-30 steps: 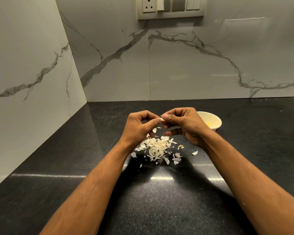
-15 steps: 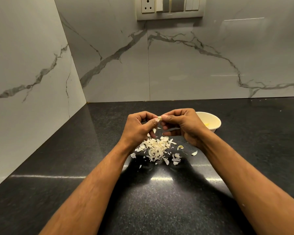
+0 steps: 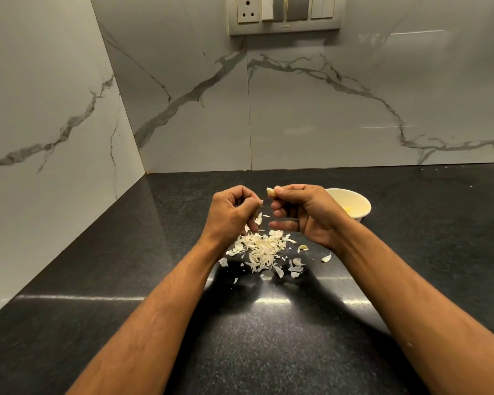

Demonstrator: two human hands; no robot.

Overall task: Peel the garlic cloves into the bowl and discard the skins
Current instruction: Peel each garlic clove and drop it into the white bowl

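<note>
My right hand pinches a pale garlic clove between thumb and forefinger, held above the counter. My left hand is just to its left, fingers curled, with a thin bit of skin hanging below the fingertips; whether it is gripped I cannot tell. Below both hands lies a heap of white garlic skins on the black counter. A cream bowl stands behind my right hand, partly hidden by it, with something yellowish inside.
Loose skins and a few small clove-like pieces lie scattered right of the heap. The black granite counter runs into a marble wall corner at the left. A switch panel is on the back wall.
My hands were joined on the clove; now they have pulled apart, the right keeping the clove and the left drawing away with a bit of skin.
</note>
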